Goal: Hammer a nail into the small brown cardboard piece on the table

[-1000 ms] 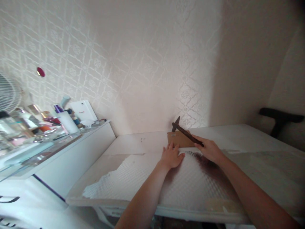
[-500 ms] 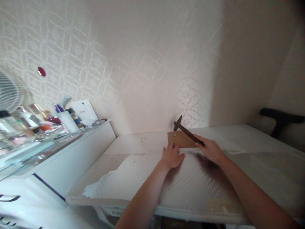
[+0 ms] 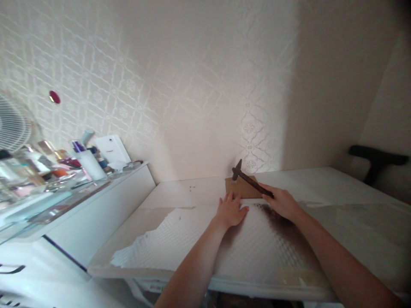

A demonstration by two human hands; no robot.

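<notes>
A small brown board [image 3: 241,188] lies flat near the back of a white table [image 3: 199,188], close to the wall. My left hand [image 3: 230,209] rests flat in front of it, fingers spread, fingertips touching the board's near edge. My right hand [image 3: 282,202] grips the handle of a dark hammer [image 3: 248,179]. The hammer head is down at the board's far left corner, on or just above its surface.
A white textured mat [image 3: 192,239] covers the table's front. A white cabinet [image 3: 96,201] at left carries bottles, cups and cosmetics [image 3: 80,158]. A fan [image 3: 13,126] shows at far left. A dark chair back [image 3: 377,160] stands at right.
The hammer head rose half a second ago and has come back down onto the board. My left hand has stayed put.
</notes>
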